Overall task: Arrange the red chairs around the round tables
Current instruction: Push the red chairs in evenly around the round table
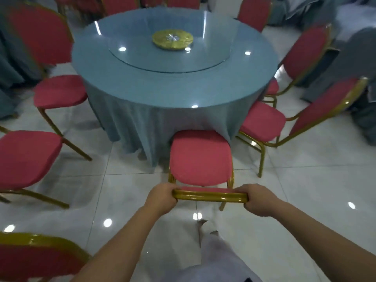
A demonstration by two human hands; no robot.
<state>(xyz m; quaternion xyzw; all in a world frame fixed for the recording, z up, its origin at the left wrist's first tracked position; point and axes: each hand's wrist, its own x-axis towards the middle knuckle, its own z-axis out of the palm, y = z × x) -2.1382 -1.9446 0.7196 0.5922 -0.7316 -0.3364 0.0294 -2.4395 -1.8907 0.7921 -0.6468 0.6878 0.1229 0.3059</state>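
Observation:
A red chair (pixel 200 159) with a gold frame stands right in front of me, its seat front tucked against the blue cloth of the round table (pixel 175 86). My left hand (pixel 161 195) grips the left end of its gold top rail. My right hand (pixel 257 199) grips the right end. Both sets of fingers curl round the rail. More red chairs ring the table: one at the right (pixel 262 121), one further right (pixel 303 55), one at the left (pixel 59 92) and one at the near left (pixel 24 157).
A glass turntable with a gold centre disc (pixel 172 39) sits on the table. Another chair back (pixel 38 259) is at my lower left. Other blue-draped tables (pixel 354 64) stand at the right and left. The floor is glossy white tile. My leg (pixel 215 253) is below the chair.

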